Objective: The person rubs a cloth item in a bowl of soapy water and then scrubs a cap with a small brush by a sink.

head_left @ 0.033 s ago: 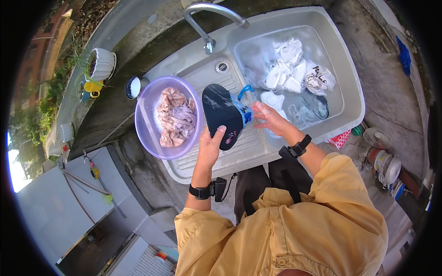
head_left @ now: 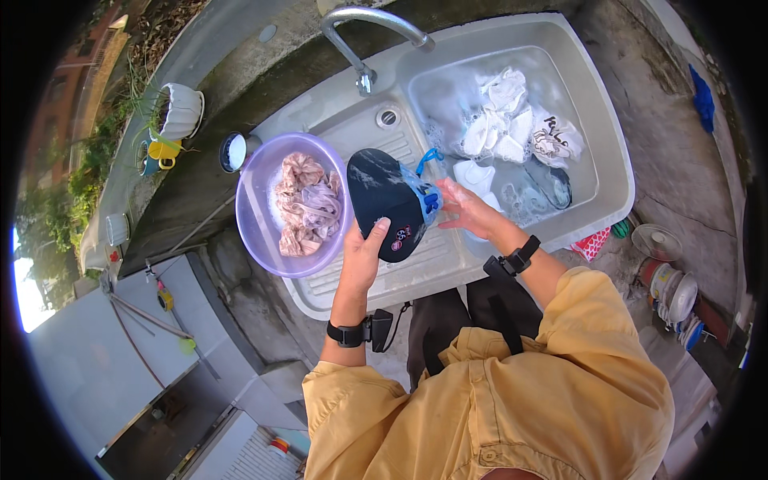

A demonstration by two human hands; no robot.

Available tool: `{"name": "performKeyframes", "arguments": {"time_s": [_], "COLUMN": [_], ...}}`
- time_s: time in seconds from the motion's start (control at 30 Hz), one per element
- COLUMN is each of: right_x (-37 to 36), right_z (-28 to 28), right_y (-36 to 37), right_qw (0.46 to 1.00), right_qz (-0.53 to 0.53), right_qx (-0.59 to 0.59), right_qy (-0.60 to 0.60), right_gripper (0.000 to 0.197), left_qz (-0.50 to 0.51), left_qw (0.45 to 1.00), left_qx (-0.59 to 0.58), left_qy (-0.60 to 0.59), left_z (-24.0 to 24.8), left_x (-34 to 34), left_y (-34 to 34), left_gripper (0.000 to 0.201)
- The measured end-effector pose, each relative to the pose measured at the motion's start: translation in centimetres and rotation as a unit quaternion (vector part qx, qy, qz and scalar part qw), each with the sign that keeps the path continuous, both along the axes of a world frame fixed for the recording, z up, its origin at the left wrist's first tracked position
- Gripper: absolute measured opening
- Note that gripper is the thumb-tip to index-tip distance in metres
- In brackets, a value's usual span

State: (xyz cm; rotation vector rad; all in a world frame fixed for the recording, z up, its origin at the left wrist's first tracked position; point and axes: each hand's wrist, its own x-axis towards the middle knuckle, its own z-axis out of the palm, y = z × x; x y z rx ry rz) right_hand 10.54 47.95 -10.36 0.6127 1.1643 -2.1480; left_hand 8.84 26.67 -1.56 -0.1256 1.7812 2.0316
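Note:
A dark navy cap (head_left: 384,200) with a small stitched patch is held over the sink's ribbed drainboard. My left hand (head_left: 366,250) grips its near edge, thumb on top. At the cap's right side is a bright blue piece (head_left: 430,200), and a blue loop (head_left: 430,158) stands out beyond it. I cannot tell whether these belong to the cap. My right hand (head_left: 468,210) is beside the blue piece, fingers stretched out and apart. White wet cloths (head_left: 500,120), a printed white cloth (head_left: 558,142) and a dark item (head_left: 550,182) lie in the basin's soapy water.
A purple tub (head_left: 250,232) with pinkish cloth (head_left: 304,204) stands on the left of the grey sink (head_left: 612,172). The chrome faucet (head_left: 376,16) arches over the back edge. A small dark-rimmed bowl (head_left: 234,152) and potted plants (head_left: 180,112) are at left.
The cap has tilted and shifted slightly to the left, showing a little more of its dark top. Both hands have hardly moved.

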Motion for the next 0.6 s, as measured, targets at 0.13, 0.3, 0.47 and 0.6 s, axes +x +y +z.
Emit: {"name": "performKeyframes", "arguments": {"time_s": [0.13,0.3,0.47,0.6], "right_x": [0.3,0.5,0.3,0.6], "right_z": [1.4,1.8,-1.0,-1.7], "right_y": [-0.9,-1.7,-3.1,-4.4], "right_qw": [0.966,0.995,0.999,0.999], "right_qz": [0.008,-0.042,-0.021,-0.019], "right_qx": [-0.257,-0.086,-0.007,0.050], "right_qy": [-0.029,-0.006,0.027,0.010], "right_gripper": [0.068,0.035,0.030,0.028], "left_qz": [0.058,0.031,-0.152,0.079], "left_qw": [0.980,0.976,0.867,0.952], "left_qx": [0.139,-0.089,-0.474,-0.295], "left_qy": [-0.129,-0.196,-0.001,-0.012], "left_z": [1.0,-2.7,-3.1,1.2], "left_x": [1.0,3.0,0.6,-6.5], "left_y": [0.9,0.2,-4.7,-8.5], "left_gripper": [0.034,0.031,0.022,0.018]}}
